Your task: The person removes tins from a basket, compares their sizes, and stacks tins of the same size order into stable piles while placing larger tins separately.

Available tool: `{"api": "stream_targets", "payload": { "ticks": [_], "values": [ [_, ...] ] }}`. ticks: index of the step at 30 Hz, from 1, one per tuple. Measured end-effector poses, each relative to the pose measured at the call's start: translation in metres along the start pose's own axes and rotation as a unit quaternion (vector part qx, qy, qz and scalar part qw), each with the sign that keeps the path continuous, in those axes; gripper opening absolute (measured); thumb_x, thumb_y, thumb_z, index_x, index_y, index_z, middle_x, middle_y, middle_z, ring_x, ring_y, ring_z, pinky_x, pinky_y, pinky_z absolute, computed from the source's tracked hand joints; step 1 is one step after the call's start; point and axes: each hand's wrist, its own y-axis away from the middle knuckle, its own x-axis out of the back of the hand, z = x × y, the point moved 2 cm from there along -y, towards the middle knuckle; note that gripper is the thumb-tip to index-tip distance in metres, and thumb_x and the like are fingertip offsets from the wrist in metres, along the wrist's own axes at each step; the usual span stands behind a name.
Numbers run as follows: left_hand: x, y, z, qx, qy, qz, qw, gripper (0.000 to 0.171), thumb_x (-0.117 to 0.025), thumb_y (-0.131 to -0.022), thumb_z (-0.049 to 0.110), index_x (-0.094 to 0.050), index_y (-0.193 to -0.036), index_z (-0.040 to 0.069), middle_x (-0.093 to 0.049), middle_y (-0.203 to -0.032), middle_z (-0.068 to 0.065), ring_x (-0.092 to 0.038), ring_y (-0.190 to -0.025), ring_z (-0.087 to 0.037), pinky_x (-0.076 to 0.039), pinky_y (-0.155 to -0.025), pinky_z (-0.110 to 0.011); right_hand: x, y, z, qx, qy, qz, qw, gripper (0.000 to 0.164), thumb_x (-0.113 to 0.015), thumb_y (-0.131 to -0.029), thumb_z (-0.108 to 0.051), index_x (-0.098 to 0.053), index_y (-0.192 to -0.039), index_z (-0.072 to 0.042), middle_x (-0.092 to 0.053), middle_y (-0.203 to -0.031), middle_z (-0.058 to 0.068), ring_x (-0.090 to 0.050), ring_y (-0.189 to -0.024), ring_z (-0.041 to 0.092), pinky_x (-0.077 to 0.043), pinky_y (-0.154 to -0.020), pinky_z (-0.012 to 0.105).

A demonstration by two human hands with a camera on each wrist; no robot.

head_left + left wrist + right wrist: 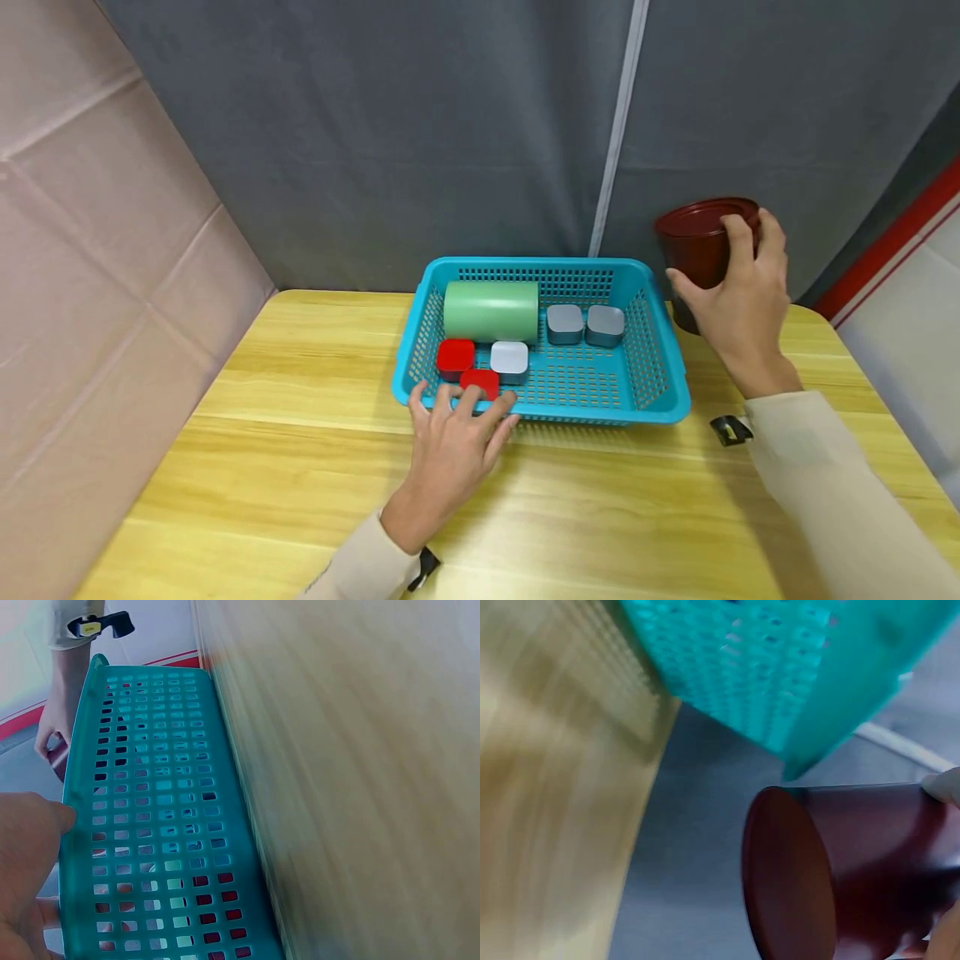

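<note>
A turquoise plastic basket [637, 414] with perforated walls stands on the table. My left hand [453, 446] rests on its front rim, fingertips over the edge beside a red-topped box [480, 383]. In the left wrist view, the basket's perforated side [161, 761] fills the middle. To the basket's right, my right hand [746, 308] grips a dark red canister [690, 258] near its top, thumb on one side and fingers on the other. The right wrist view shows the canister's round base [787, 877], apart from the tabletop.
Inside the basket lie a green cylinder [491, 311] on its side, another red-topped box [455, 358], a white-topped box [510, 361] and two grey-topped boxes [565, 322]. A grey curtain [450, 125] hangs behind the wooden table [285, 417]; a pink cloth [97, 250] hangs at left.
</note>
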Motion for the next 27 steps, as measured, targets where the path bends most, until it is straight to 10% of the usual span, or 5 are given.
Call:
{"api": "stream_targets", "payload": {
  "ticks": [27],
  "values": [
    [-0.001,-0.001,0.001,0.001,0.000,-0.001,1.0000,0.028,-0.057,-0.104,0.049,-0.076,-0.118,0.036,-0.073,-0.096,0.000,-0.067,-0.097,-0.031,-0.040,-0.098,-0.074,-0.052,0.020,0.059,-0.096,-0.045,0.022,0.994,0.073,-0.081,-0.092,-0.030,-0.041,-0.148,-0.008,-0.031,-0.164,0.023,-0.040,-0.148,0.047,-0.040,-0.115,0.068]
  ]
}}
